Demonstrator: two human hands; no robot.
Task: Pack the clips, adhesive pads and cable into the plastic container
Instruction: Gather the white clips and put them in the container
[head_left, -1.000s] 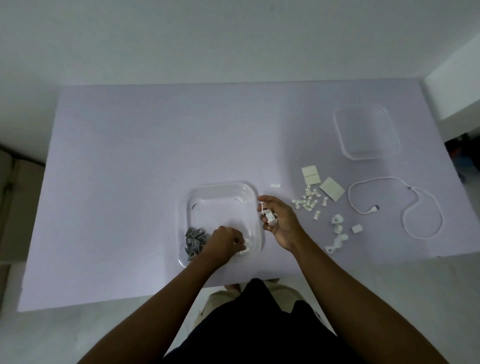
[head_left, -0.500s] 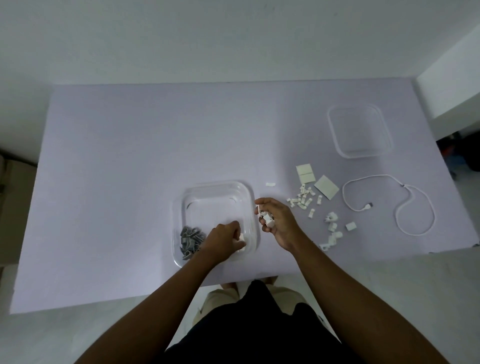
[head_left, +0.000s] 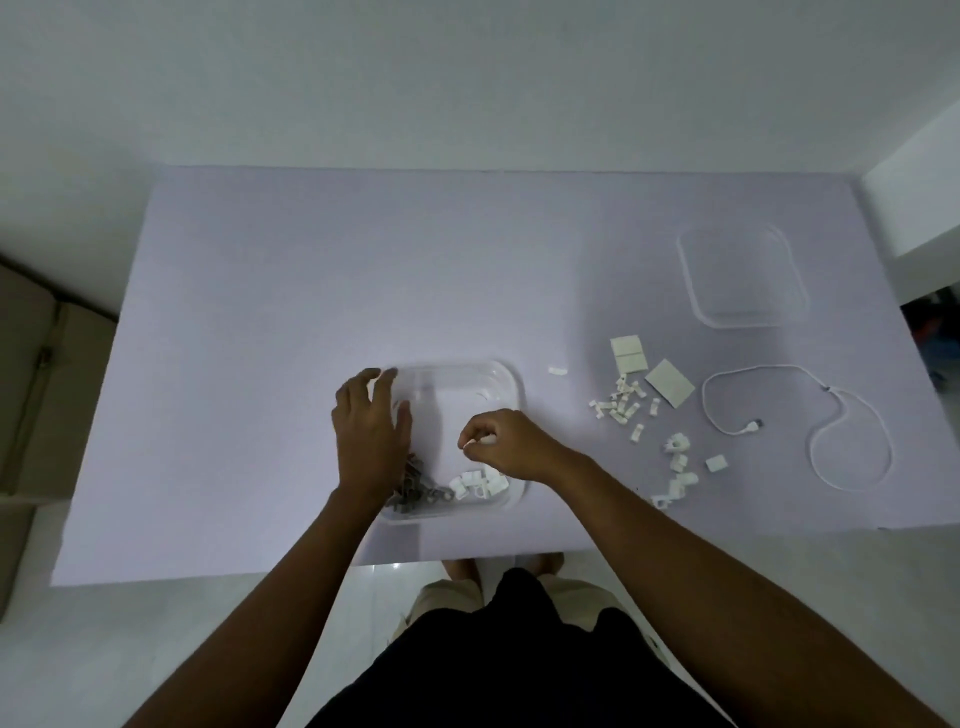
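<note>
The clear plastic container (head_left: 501, 382) sits near the table's front edge. Inside it lie grey clips (head_left: 415, 491) at the front left and white clips (head_left: 475, 484) at the front right. My left hand (head_left: 371, 434) rests with straight fingers on the container's left rim. My right hand (head_left: 506, 441) hovers over the container, fingers curled, pinching white clips (head_left: 480, 441). More white clips (head_left: 621, 405) and larger ones (head_left: 678, 462) lie on the table to the right, beside the adhesive pads (head_left: 649, 371) and the white cable (head_left: 810, 421).
The container's clear lid (head_left: 743, 280) lies at the back right. One stray white clip (head_left: 558, 371) sits just right of the container. The table's front edge runs close behind my wrists. A wall corner stands at the far right.
My right hand has moved left from beside the container to over its inside, clips still in it. My left hand has left the white clips and now lies on the left rim.
</note>
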